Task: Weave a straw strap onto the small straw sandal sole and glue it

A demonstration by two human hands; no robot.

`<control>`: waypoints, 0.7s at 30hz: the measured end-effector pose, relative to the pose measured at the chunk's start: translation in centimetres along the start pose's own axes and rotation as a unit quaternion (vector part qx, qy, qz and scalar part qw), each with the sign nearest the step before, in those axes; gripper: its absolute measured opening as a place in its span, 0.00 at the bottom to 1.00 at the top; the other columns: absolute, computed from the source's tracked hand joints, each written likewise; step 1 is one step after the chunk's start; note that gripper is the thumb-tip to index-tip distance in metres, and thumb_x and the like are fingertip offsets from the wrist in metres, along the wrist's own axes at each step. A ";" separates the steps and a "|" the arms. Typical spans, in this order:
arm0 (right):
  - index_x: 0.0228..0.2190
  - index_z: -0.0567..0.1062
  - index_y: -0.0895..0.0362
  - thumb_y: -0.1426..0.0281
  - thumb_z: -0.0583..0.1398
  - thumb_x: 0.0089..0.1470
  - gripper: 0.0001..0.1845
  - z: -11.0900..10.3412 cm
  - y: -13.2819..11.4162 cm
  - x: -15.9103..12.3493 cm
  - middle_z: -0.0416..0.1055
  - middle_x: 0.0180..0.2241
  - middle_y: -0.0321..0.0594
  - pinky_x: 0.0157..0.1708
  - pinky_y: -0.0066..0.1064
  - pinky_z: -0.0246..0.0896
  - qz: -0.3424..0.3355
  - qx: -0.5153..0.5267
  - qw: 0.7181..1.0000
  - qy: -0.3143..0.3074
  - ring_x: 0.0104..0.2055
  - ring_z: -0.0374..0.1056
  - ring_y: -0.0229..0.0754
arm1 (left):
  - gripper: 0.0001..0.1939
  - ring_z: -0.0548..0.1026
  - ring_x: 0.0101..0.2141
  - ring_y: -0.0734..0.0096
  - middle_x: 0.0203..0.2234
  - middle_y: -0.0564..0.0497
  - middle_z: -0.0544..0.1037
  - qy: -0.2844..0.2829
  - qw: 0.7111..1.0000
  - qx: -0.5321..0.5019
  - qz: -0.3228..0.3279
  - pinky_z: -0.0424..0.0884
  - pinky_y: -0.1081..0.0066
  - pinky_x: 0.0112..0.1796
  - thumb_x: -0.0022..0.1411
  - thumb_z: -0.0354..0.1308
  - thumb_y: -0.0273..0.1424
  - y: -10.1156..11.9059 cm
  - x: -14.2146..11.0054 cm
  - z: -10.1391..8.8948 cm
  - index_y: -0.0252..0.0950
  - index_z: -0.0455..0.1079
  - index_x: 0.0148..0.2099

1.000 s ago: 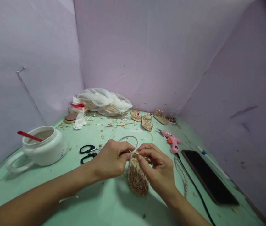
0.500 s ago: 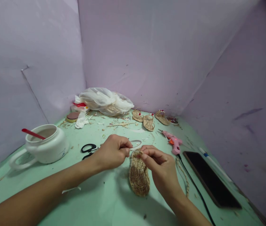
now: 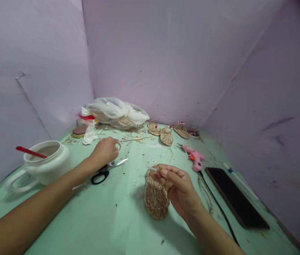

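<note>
Between the fingertips of my right hand point(image 3: 178, 184) is the top end of a small woven straw sandal sole point(image 3: 156, 198), its coiled face toward me. A short whitish strip end point(image 3: 152, 168) pokes out at the same fingertips. My left hand point(image 3: 104, 151) is away to the left with its fingers closed, and a thin pale curled strip point(image 3: 118, 145) shows at its fingertips. Beneath that wrist lie the black-handled scissors point(image 3: 100, 177), blades pointing right, one handle partly covered.
A white mug-shaped pot point(image 3: 51, 163) with a red stick stands left. Behind are a plastic bag point(image 3: 118, 112) and several finished straw sandals point(image 3: 166, 136). A pink glue gun point(image 3: 196, 159), its black cord, a phone point(image 3: 236, 198) and a pen point(image 3: 242, 180) lie right.
My left hand has moved from the sole's top to the far left, taking the pale curled strip along. My right hand stays on the sole, and more of the scissors shows.
</note>
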State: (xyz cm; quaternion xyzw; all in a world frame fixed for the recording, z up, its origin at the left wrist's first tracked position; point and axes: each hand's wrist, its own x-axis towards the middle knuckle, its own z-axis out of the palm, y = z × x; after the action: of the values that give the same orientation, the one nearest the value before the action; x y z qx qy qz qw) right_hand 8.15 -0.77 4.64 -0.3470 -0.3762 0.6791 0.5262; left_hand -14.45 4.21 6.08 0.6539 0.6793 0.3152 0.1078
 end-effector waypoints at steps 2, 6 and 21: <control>0.18 0.78 0.59 0.68 0.70 0.30 0.09 -0.2 0.3 0.4 0.72 0.24 0.38 0.38 0.36 0.67 0.028 0.004 1.000 0.011 0.27 0.68 0.38 | 0.14 0.72 0.39 0.60 0.38 0.44 0.76 0.003 0.999 -0.009 0.043 0.64 0.66 0.41 0.49 0.52 0.23 1.3 -1.1 0.0 0.34 0.75 0.37; 0.19 0.78 0.59 0.68 0.69 0.32 0.08 0.1 0.5 0.1 0.73 0.25 0.37 0.37 0.34 0.67 0.030 0.005 0.999 -0.016 0.28 0.67 0.37 | 0.09 0.73 0.31 0.71 0.29 0.49 0.77 -0.083 0.965 -0.140 0.204 0.66 0.72 0.36 0.54 0.53 0.26 5.6 -4.6 0.4 0.35 0.75 0.34; 0.21 0.74 0.58 0.67 0.67 0.34 0.10 0.8 -0.5 -0.6 0.75 0.27 0.39 0.11 0.19 0.54 0.035 -0.010 0.999 0.007 0.26 0.68 0.38 | 0.10 0.65 0.21 0.78 0.16 0.57 0.71 -0.084 0.961 -0.073 0.254 0.59 0.65 0.38 0.53 0.52 0.22 6.8 -6.3 0.0 0.35 0.68 0.22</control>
State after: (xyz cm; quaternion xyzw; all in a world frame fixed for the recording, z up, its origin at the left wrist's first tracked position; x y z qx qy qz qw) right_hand 7.85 -1.38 5.51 -0.3702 -0.3663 0.6910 0.5012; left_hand -8.05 -2.13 8.27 0.8196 0.4544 0.3246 0.1283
